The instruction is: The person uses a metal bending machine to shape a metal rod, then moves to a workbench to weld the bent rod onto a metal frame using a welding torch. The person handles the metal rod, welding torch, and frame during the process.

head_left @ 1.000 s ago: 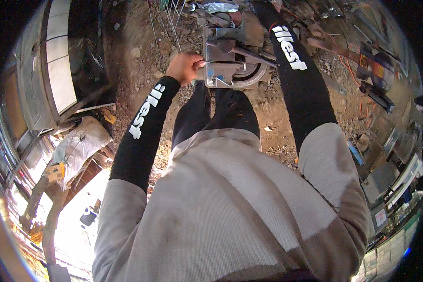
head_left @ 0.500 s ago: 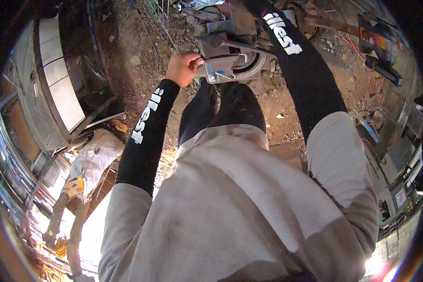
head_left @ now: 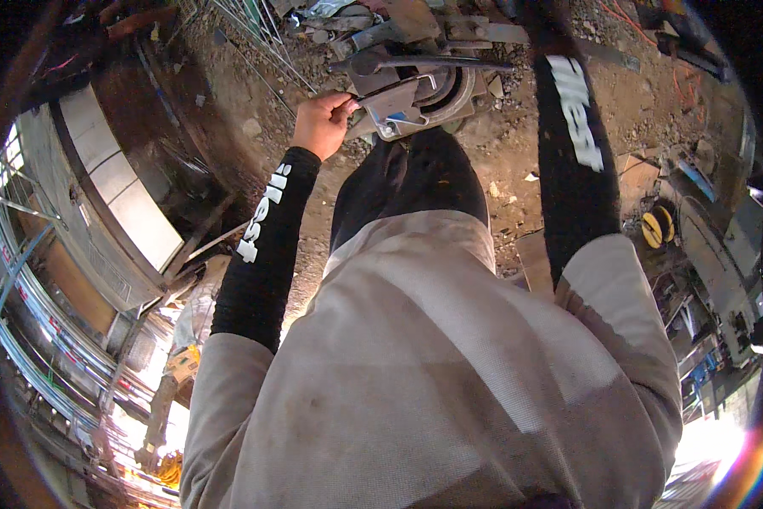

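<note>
My left hand is closed at the left edge of a metal bending tool, thumb and forefinger pinching the end of a thin metal rod. Across the tool's flat plate runs the rod, its far end bent into a short hook. A curved, ring-like part forms the tool's right side. Behind the rod, a dark lever bar stretches right, toward my right forearm. That arm reaches past the dark upper edge, so my right hand is out of sight.
Scrap metal pieces lie beyond the tool on gravelly ground. Long thin rods are at the upper left. A white-panelled cabinet stands left, a yellow spool right. An orange cord trails at upper right.
My right arm has swung farther right, and its hand has left the dark upper edge of the picture. The lever bar has turned away from me. My left hand still pinches the rod.
</note>
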Demonstrator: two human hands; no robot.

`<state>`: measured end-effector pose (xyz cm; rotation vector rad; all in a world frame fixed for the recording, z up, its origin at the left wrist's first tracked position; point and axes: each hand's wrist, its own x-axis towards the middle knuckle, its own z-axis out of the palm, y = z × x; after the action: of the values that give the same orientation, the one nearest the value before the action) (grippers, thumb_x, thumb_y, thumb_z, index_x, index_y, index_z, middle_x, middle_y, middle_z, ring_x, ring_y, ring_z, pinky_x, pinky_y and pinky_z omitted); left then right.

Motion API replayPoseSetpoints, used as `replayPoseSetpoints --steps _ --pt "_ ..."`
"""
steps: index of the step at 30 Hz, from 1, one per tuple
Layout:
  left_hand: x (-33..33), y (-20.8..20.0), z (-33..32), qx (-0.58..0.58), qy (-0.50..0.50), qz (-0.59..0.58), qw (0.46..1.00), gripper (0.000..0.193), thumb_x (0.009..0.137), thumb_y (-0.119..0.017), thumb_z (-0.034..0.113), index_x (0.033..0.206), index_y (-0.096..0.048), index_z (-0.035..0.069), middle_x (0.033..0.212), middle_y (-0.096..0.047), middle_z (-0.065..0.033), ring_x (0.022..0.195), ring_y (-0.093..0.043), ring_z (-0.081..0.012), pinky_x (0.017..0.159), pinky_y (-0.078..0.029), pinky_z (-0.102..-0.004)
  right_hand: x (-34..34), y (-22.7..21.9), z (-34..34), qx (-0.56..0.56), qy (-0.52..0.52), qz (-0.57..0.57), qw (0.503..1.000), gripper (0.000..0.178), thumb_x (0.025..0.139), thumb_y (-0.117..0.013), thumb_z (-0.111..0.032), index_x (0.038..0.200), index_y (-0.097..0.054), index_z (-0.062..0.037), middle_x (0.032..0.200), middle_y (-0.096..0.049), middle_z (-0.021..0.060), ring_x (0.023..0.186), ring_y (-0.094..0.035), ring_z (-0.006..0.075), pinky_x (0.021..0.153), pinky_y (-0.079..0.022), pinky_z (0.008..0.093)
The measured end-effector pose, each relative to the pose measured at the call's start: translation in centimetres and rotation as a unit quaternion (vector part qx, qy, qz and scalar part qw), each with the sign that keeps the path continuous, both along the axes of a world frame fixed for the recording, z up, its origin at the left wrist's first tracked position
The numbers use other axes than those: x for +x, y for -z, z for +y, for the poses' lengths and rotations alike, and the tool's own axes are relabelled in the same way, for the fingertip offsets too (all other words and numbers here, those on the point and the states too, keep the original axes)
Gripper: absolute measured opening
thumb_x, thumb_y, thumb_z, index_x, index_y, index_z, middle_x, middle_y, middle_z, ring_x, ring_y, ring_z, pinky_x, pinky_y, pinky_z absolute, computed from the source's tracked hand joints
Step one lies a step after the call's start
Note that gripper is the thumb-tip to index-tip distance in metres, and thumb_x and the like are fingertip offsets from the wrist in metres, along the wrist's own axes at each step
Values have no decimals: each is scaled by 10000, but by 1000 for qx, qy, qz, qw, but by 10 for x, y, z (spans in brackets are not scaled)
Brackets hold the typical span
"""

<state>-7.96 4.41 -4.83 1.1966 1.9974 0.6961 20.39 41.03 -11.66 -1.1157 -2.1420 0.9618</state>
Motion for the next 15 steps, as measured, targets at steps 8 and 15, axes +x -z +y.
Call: replayPoseSetpoints --steps 8,15 --pt "-5 16 -6 -10 7 7 1000 125 929 -729 127 993 -732 20 837 -709 -127 710 -682 -196 650 -525 -326 66 -6 -88 20 54 -53 997 298 1010 -530 -185 1265 -618 -59 1317 -596 165 1132 -613 338 932 -513 405" --pt "-10 21 -2 38 31 -23 999 145 931 -737 136 939 -697 -3 738 -627 -66 616 -505 -140 571 -427 -310 59 -5 -108 30 -33 -97 994 318 1009 -531 -178 1292 -613 -57 1355 -590 173 1159 -613 355 955 -514 412"
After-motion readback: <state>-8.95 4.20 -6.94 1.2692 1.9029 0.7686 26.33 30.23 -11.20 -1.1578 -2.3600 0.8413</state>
